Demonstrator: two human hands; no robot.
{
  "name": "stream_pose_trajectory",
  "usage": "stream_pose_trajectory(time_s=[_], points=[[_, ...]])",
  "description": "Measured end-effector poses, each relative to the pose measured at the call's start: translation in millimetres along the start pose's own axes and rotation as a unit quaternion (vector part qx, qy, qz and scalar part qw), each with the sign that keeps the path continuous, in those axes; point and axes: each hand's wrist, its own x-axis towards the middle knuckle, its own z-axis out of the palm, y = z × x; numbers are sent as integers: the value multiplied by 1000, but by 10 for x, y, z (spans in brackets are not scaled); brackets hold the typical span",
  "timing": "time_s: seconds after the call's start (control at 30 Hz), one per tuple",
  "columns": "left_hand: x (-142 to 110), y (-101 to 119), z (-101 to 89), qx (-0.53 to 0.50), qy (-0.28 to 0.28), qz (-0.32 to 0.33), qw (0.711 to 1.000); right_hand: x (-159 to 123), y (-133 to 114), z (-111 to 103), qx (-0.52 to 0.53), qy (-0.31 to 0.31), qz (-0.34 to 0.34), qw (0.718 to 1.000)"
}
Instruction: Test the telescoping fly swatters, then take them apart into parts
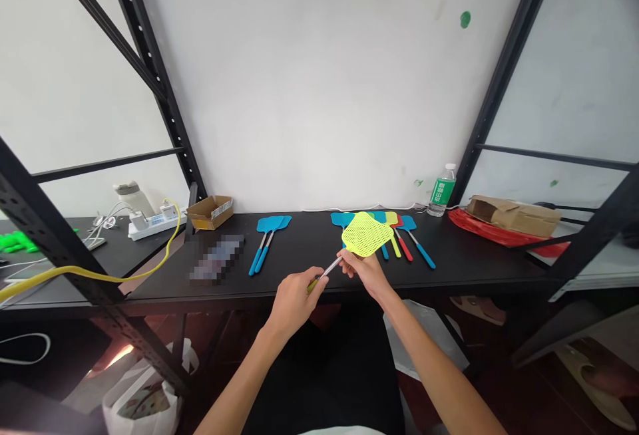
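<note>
Both my hands hold a yellow-green fly swatter (368, 234) tilted above the front edge of the black table (309, 249). My left hand (298, 293) is wrapped round its yellow-green handle, most of which the fingers hide. Farther up, my right hand (363, 269) pinches the thin metal shaft just below the perforated head. Behind that head lie several swatters, partly covered by it: a red one (405, 245), another yellow-green one (392, 218) and blue ones, such as the blue swatter (418, 239) at the right end. Two blue swatters (269, 225) lie together to the left.
An open cardboard box (210, 213) and a blurred flat item (218, 259) are at the left. A water bottle (442, 190) stands by the right post, beside a brown package (509, 217) on red plastic. A yellow cable (124, 278) crosses the left upright.
</note>
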Motion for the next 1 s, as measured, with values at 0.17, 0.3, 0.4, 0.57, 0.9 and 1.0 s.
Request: stream_pose_trajectory(time_s=[0.17, 0.3, 0.4, 0.57, 0.9, 1.0], points=[[-11, 42, 19, 8, -1, 2, 1000, -26, -86, -68, -79, -22, -24, 996], [-28, 96, 14, -25, -10, 7, 1000, -24, -126, -107, -95, -25, -37, 995], [-48, 136, 12, -120, -51, -10, 991, -17, -138, -97, -87, -22, -44, 995], [-59, 89, 83, -317, -124, -64, 938, -9, -148, -92, -60, -18, -30, 998], [-33, -40, 61, -439, -177, -98, 875, -12, -148, -22, -44, -5, -28, 999], [-53, -55, 26, -429, -187, -96, 878, 23, -175, -103, -29, 26, -24, 999]])
